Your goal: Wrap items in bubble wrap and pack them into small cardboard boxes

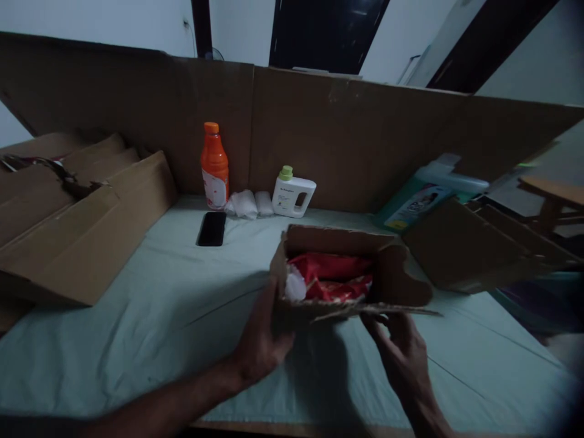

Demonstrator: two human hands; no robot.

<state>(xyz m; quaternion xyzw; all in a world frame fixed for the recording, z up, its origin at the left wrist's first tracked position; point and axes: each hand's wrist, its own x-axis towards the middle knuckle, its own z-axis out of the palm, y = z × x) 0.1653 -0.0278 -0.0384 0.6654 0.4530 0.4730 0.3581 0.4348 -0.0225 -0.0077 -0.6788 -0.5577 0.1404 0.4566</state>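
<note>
In the middle of the table stands a small open cardboard box [337, 238], its top facing me. Inside lie a shiny red packet [335, 267] and, at the left end, a whitish translucent item [295, 285] that I cannot identify. My left hand [263, 340] grips the box at its near left corner, the fingers partly hidden along the side. At the near right, my right hand [404, 348] has its fingers closed on the front edge and flap of the same box.
Behind the box stand an orange bottle [214, 164], clear wrapped bundles [245, 204] and a white jug [292, 196]. A black phone [212, 229] lies nearby. Larger cardboard boxes flank left [114, 213] and right [447, 249], with a teal jug [420, 198] tilted behind. A cardboard wall [319, 134] closes the back.
</note>
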